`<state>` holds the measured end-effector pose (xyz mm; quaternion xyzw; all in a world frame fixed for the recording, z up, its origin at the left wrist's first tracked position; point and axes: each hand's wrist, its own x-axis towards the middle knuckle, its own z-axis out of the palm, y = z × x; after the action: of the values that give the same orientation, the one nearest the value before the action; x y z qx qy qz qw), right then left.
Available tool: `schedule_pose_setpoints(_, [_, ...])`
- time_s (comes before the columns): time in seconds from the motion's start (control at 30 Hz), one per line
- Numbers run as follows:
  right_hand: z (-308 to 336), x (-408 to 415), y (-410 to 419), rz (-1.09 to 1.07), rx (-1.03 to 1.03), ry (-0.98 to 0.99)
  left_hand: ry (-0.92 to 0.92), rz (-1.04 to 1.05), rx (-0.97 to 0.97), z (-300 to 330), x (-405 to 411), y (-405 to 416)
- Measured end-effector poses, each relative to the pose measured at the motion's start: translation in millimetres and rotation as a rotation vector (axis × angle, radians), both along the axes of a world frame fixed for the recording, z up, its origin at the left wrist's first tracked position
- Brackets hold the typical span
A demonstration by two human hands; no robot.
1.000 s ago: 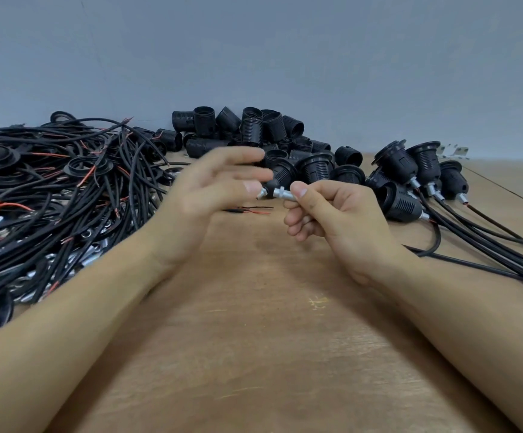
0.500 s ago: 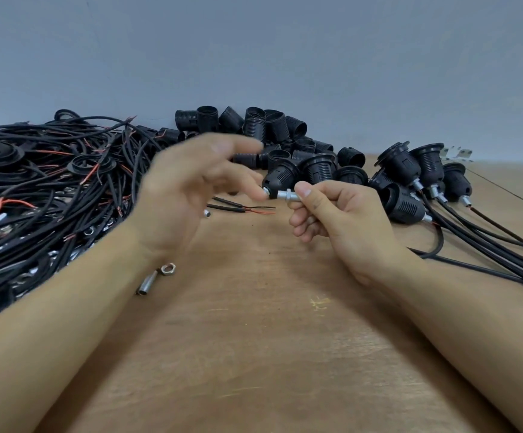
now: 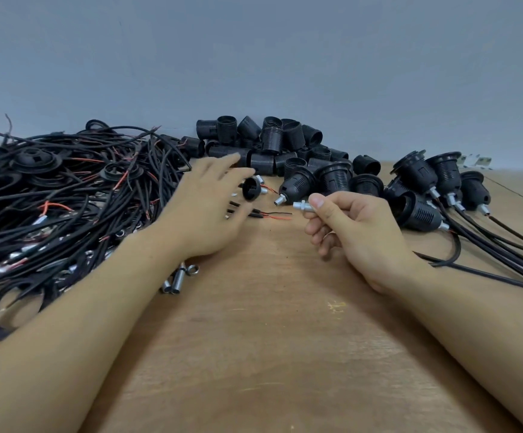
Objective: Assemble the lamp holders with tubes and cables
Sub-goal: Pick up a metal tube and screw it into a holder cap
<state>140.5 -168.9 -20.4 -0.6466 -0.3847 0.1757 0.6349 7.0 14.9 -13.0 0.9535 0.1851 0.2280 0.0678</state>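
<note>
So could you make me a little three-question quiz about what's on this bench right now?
1. True or false: the right hand pinches a small metal tube.
2. The left hand is: A) gripping a cable, B) open with fingers out toward a black cap, C) flat on bare wood.
3. Fill in: the tangled cables lie to the person's ____.

Key: 1 true; 2 B; 3 left.
</note>
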Motion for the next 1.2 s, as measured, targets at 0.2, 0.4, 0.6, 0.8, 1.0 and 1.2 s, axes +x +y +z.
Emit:
schedule_pose_setpoints(0.2, [0,0,0,0.01,-0.024,-0.004,0.249,0.018,-0.118,5,8,9])
schedule_pose_setpoints(0.4, [0,1,0,0.008,-0.031,-0.009,0.148,0.327,0.128,26,-16,40])
schedule_pose_setpoints(0.6, [1,1,0,0.009,-0.027,-0.002,0.202,0.307,-0.098,17,-17,47])
schedule_pose_setpoints(0.8, [1,1,0,0.004,-0.013,0.008,0.11,0.711,0.063,29,-42,70])
schedule_pose_setpoints(1.0, [0,2,0,0.003,-0.015,-0.005,0.128,0.633,-0.165,11,-36,79])
schedule_pose_setpoints(1.2, [0,3,0,0.003,-0.012,-0.004,-0.265,0.857,-0.299,14,-41,78])
